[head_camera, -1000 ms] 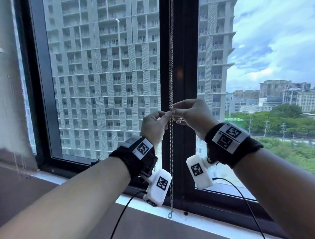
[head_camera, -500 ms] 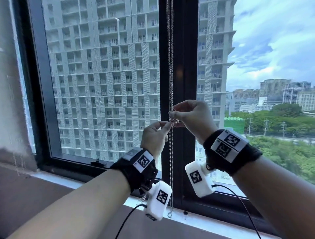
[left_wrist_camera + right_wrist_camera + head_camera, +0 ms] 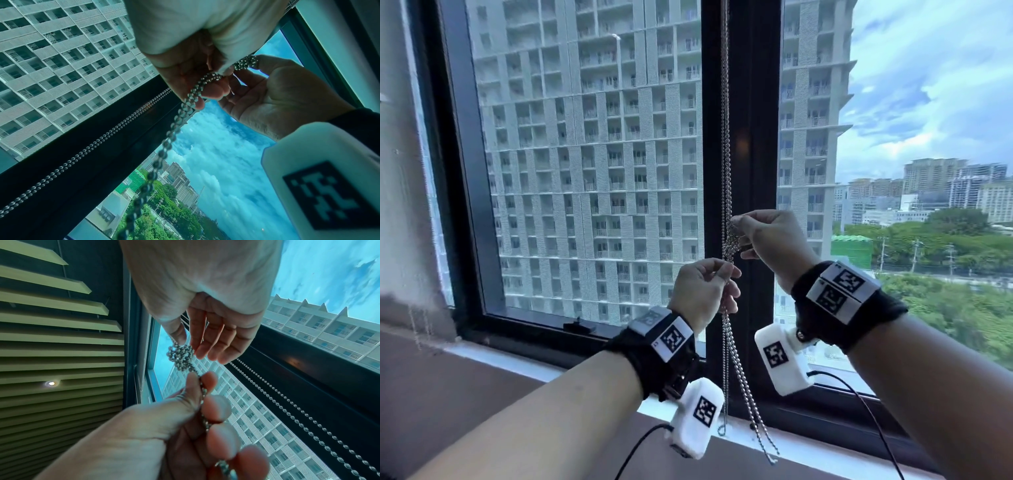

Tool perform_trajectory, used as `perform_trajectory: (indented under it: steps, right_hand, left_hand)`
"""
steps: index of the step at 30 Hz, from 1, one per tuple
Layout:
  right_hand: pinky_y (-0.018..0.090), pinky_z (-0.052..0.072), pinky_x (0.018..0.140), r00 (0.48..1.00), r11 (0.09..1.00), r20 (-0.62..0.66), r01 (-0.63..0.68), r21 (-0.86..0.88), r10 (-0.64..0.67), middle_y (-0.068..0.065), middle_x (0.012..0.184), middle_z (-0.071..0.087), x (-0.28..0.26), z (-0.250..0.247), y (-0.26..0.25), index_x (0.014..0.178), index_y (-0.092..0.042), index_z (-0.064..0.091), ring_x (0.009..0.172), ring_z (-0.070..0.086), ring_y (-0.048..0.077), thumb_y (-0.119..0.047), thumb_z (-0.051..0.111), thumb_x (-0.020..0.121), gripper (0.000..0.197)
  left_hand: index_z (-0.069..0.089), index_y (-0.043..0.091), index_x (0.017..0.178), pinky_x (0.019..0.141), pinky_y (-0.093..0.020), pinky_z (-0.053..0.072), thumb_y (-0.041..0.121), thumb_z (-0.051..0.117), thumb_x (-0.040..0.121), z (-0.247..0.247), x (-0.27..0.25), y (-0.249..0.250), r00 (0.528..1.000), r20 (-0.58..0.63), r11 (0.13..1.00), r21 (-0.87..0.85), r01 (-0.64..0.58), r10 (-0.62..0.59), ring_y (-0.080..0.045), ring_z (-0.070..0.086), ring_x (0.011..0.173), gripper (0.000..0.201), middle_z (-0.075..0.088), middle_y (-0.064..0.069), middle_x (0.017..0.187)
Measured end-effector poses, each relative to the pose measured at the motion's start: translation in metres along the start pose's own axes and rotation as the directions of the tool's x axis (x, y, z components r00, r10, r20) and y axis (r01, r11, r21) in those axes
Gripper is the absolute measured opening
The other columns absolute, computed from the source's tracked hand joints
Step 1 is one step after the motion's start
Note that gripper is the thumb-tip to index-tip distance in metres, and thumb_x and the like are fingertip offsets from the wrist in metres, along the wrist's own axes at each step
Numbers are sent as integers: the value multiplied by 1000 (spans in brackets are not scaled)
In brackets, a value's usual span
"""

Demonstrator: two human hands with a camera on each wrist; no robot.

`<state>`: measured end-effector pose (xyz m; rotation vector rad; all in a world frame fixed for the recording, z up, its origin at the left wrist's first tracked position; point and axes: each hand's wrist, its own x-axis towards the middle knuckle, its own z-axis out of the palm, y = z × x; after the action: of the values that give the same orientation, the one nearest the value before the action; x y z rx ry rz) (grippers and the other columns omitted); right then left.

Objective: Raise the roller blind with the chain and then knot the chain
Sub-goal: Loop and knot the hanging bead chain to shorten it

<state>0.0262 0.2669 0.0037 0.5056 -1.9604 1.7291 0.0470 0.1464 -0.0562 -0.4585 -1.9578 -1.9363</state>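
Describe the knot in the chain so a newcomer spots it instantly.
Find the dark window post between the two panes, with the bead chain hanging before it. Between the right hand above and left hand below sits the knot: the only bunched clump among straight strands.

No readable words, brand names or numbers appear in any view. The only printed signs are black-and-white square code markers: on the left wristband (image 3: 673, 339) and the white camera housing (image 3: 697, 416) under it in the lower middle of the head view, and on the right wristband (image 3: 839, 289) and its white housing (image 3: 780, 359). One such marker also fills the lower right of the left wrist view, on a white housing (image 3: 320, 183).
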Motion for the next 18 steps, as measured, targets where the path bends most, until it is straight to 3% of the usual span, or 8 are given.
perform_trajectory:
  steps: [4,8,10,12,13,15,18]
  right_hand:
    - [33,55,62,991,996,94,-93,6,92,5,74,64,-3,2,2,74,-10,69,67,60,17,-19,56,95,26]
    - [30,54,59,950,976,253,-205,67,182,10,78,66,-14,6,10,87,-3,68,66,62,20,-33,51,98,36]
    - [33,54,66,940,979,294,-195,57,171,16,82,66,-18,9,16,88,1,68,70,61,25,-40,51,98,45]
    - [43,51,75,934,977,319,-197,84,161,16,76,62,-19,12,19,78,-4,63,67,58,26,-39,49,99,43]
    - [45,51,77,933,975,323,-199,95,159,12,71,61,-20,13,20,75,-6,61,64,58,23,-37,48,100,42]
    - [42,51,74,935,979,320,-189,79,155,5,68,61,-20,15,22,82,-4,61,61,60,17,-36,45,102,40]
    - [37,50,64,929,981,339,-183,70,149,6,68,62,-22,16,23,85,-7,56,58,61,19,-33,41,104,35]
  left_hand:
    - [66,-1,87,63,-38,56,13,56,92,-1,-1,0,1000,-4,1000,-7,7,-7,-19,61,52,18,66,-13,67]
    - [74,9,86,73,-39,51,24,65,86,-6,2,-5,999,-11,984,174,-45,47,-5,63,60,17,74,-8,79]
    - [77,13,79,73,-44,51,38,68,82,-11,4,-5,997,-6,955,288,-70,75,-19,64,67,28,74,-13,79]
    - [73,7,65,64,-47,51,49,63,77,-13,5,-3,989,-22,917,377,-128,147,-35,60,61,45,71,-15,66]
    - [68,5,56,55,-43,49,50,59,76,-14,5,1,981,-39,901,403,-158,189,-35,55,51,50,66,-14,56]
    - [56,9,46,44,-31,41,53,51,77,-16,7,10,967,-76,865,469,-181,243,-23,44,37,54,55,-7,44]
    - [49,16,50,45,-25,32,45,47,89,-19,16,24,916,-161,776,596,-207,368,-18,40,40,48,49,-2,47]
